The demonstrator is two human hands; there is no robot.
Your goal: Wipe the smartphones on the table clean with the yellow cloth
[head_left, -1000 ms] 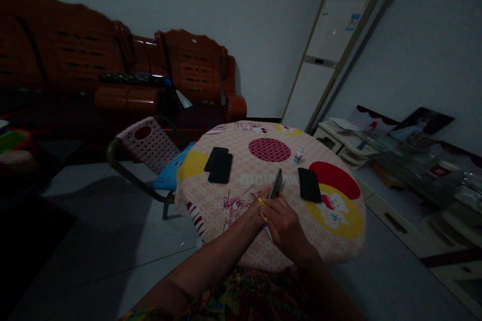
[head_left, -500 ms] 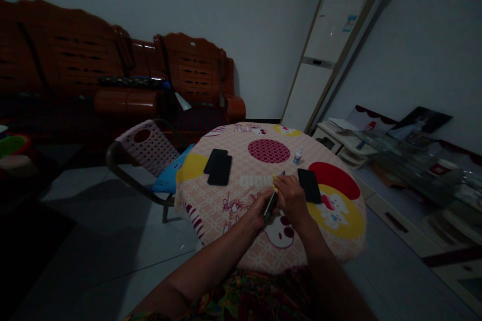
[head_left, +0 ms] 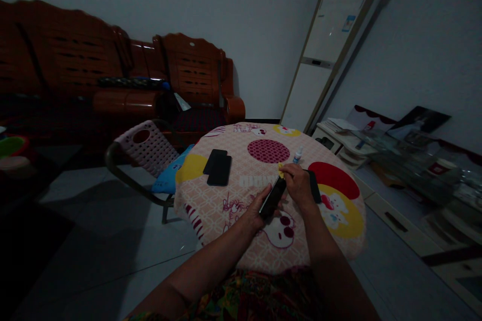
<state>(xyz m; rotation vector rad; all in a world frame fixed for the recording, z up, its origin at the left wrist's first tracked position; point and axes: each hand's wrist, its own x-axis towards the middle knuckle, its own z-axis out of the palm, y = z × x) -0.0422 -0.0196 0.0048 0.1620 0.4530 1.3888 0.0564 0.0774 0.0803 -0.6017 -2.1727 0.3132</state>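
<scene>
Over the desk [head_left: 226,200], the left hand [head_left: 256,210] grips a dark phone [head_left: 273,197] while the right hand [head_left: 297,185] pinches a yellow cloth [head_left: 280,171] at its top end.

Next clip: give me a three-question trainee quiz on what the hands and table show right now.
1. True or false: the left hand holds a dark phone above the table.
2. What does the right hand pinch at the phone's far end? A) a yellow cloth B) a pen C) a key
3. How many other dark phones lie flat left of the hands, by the yellow patch?

Key: 1 true. 2 A. 3 two, overlapping; another lies partly hidden behind the right hand, and a small bottle stands beyond.
</scene>
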